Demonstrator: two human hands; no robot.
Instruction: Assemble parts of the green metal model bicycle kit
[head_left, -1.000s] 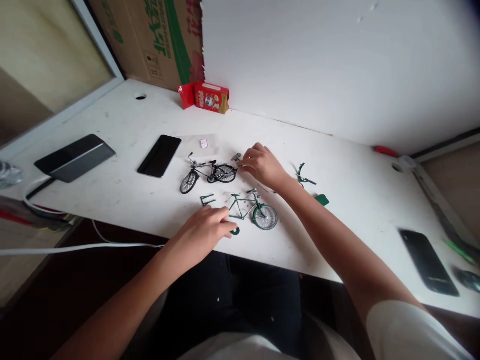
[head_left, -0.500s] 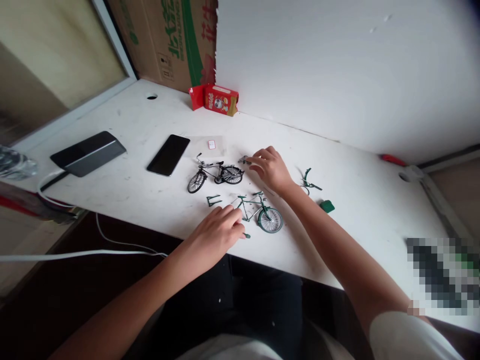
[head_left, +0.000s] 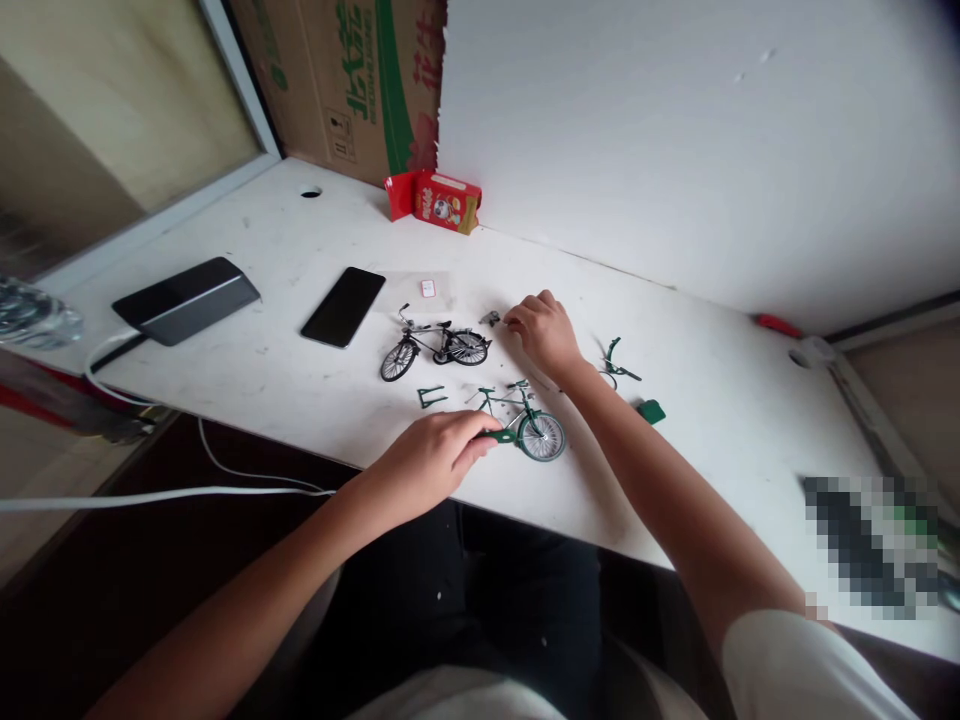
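Two small model bicycles lie on the white desk (head_left: 285, 380). The black bicycle (head_left: 435, 347) lies farther back; the green bicycle (head_left: 521, 420) is nearer, with only a rear wheel on it. My left hand (head_left: 435, 455) pinches a small curved green part (head_left: 501, 436) beside the green bicycle's front. My right hand (head_left: 546, 335) rests curled on the desk behind the green bicycle, fingertips closed near a small grey part (head_left: 491, 319); what they hold I cannot make out. A green frame piece (head_left: 431, 398) lies left of the green bicycle.
A dark phone (head_left: 343, 306) and a grey tablet case (head_left: 186, 300) lie at the left. A red carton (head_left: 442, 200) and a cardboard box (head_left: 352, 80) stand at the back wall. A green fender (head_left: 616, 362) and a green pad (head_left: 651, 411) lie at the right. White cables (head_left: 150, 495) hang off the front edge.
My left hand has lifted the small green part off the desk and brought it up against the green bicycle. My right hand has curled in slightly near the grey part.
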